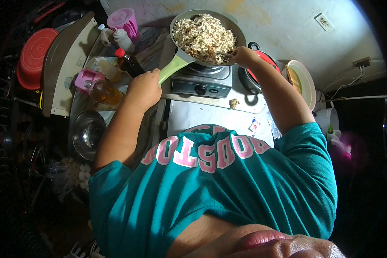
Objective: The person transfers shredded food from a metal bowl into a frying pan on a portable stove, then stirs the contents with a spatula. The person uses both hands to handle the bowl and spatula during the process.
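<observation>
A frying pan heaped with pale shredded food rests over a single electric hot plate. My left hand is closed around the pan's light green handle. At the pan's right rim, my right hand grips a metal utensil whose far end is buried in the food. Browner bits show near that end. What kind of utensil it is, I cannot tell.
Left of the pan stand a dark bottle with a red cap, a white squeeze bottle and a pink lidded pitcher. A steel bowl sits nearer. On the right is a pot with a red lid. A ginger piece lies before the hot plate.
</observation>
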Tool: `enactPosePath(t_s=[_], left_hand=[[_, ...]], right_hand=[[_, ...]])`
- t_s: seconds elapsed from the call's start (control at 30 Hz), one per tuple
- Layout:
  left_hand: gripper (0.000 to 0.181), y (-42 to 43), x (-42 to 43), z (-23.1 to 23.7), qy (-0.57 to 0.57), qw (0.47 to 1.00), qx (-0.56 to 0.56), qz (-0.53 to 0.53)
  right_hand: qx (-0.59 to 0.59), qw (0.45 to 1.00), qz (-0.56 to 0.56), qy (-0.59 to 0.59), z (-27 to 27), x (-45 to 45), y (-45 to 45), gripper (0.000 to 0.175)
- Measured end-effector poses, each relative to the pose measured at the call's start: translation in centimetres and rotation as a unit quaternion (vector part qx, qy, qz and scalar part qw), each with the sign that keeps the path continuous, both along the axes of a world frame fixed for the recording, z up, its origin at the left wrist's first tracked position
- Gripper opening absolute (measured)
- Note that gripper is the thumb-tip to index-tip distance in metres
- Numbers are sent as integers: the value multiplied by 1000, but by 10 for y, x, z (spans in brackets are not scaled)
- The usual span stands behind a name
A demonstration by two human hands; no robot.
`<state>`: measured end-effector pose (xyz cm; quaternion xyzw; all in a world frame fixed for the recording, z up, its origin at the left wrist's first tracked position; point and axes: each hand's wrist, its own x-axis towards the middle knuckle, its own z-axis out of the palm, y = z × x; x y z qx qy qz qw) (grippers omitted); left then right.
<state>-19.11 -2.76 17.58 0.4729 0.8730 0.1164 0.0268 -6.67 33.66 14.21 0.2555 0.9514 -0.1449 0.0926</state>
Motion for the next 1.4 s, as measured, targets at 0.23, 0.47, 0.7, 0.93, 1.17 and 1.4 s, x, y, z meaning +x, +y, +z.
enactPosePath(t_s=[0.23, 0.47, 0.7, 0.93, 1.17, 1.4], left_hand=[[17, 3, 0, 0, -4, 1000, 2, -5], [17, 2, -1, -3, -2, 1000, 1, 0], [17, 3, -1, 1, -6, 1000, -1, 0], [17, 2, -2, 0, -9, 1000, -3, -2], [16, 3, -1, 2, -10, 1000, -2, 3], [16, 3, 1, 5, -7, 1000, -10, 7]], right_hand=[[35, 999, 9, -3, -34, -12, 21, 21], [-71, 994, -61, 64, 1, 19, 9, 23], [-95, 989, -78, 85, 8, 35, 0, 24], [-61, 993, -75, 71, 26, 47, -4, 28], [-75, 987, -120, 78, 45, 57, -18, 29], [-79, 983, -145, 86, 48, 62, -3, 30]])
